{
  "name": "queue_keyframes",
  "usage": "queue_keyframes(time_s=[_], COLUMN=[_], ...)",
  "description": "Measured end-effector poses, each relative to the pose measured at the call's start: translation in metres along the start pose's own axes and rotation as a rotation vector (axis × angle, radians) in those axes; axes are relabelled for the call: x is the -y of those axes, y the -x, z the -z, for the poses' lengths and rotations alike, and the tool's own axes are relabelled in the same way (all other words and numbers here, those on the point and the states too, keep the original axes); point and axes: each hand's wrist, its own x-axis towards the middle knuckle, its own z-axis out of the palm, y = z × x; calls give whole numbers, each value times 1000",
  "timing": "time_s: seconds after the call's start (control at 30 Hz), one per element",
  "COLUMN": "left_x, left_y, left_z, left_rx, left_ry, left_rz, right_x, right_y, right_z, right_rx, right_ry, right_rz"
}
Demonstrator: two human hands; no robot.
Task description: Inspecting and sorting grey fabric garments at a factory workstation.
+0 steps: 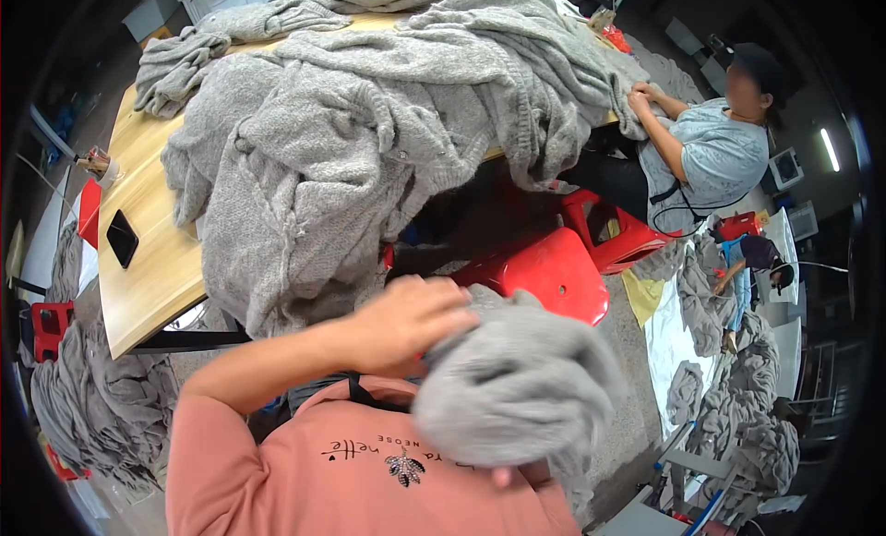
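A bunched grey knitted garment [517, 379] is held up in front of my chest, toward my right, and is smeared by motion. My left hand [411, 324] reaches across to its upper edge, fingers closed on the knit and partly blurred. Beneath the bundle only a fingertip of my right hand [503, 477] shows; the garment hides the rest of that hand as it holds the knit. Just beyond, a large heap of grey knitwear [305, 157] covers much of the wooden table [152, 277] and hangs over its near edge.
A black phone [122, 239] and a cup of tools [103, 167] are on the table's left. Red stools [554, 273] stand beside the table. At the right, a seated co-worker [711, 148] handles knitwear. More grey piles [101, 397] lie at left and lower right.
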Motion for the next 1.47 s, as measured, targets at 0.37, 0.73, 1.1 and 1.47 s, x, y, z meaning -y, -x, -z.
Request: queue_keyframes(time_s=[0.37,0.73,1.1,1.47], left_x=[-2,-34,-103,-1], left_y=[32,96,109,155], left_z=[-63,58,138,-34], left_rx=[227,272,-200,251], left_ry=[504,92,-188,292], left_rz=[103,484,596,846], right_x=[-6,-78,-140,-115], right_y=[-10,-88,-97,-202], right_z=[-22,-13,-73,-34], right_rx=[51,810,732,-452], right_ry=[598,385,491,445], right_rz=[118,125,124,140])
